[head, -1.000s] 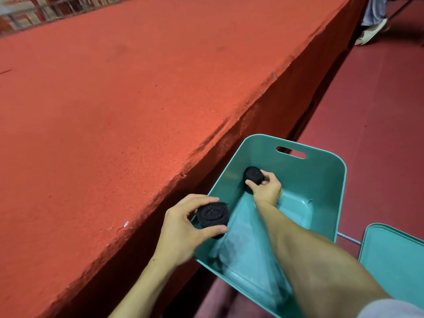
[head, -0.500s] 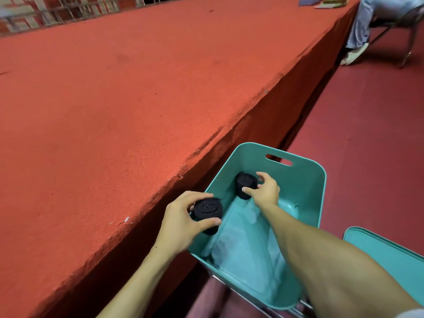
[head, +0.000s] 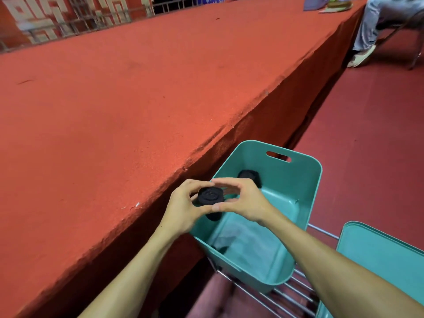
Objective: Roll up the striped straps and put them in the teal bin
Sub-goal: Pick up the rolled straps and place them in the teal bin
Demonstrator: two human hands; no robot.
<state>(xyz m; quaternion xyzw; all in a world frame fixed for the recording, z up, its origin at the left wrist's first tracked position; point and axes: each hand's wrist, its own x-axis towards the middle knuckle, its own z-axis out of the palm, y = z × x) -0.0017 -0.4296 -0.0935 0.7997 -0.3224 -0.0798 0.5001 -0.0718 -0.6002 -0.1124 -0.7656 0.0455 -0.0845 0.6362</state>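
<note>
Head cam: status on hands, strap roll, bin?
Hands: left hand and right hand pinch the rolled strap over the left rim of the teal bin. A second roll lies at its far end. Nothing blocks the drop.

The held roll (head: 210, 195) reads plain black, its stripes too dim to tell, and both thumbs of the left hand (head: 183, 207) and right hand (head: 243, 200) cover its lower edge. The right hand hides part of the second roll (head: 250, 176) in the teal bin (head: 305, 191). At five o'clock another bin (head: 378, 260) is cut by the edges. At one o'clock a seated person (head: 371, 26) shows only legs. The rack (head: 298, 297) is blurred.
</note>
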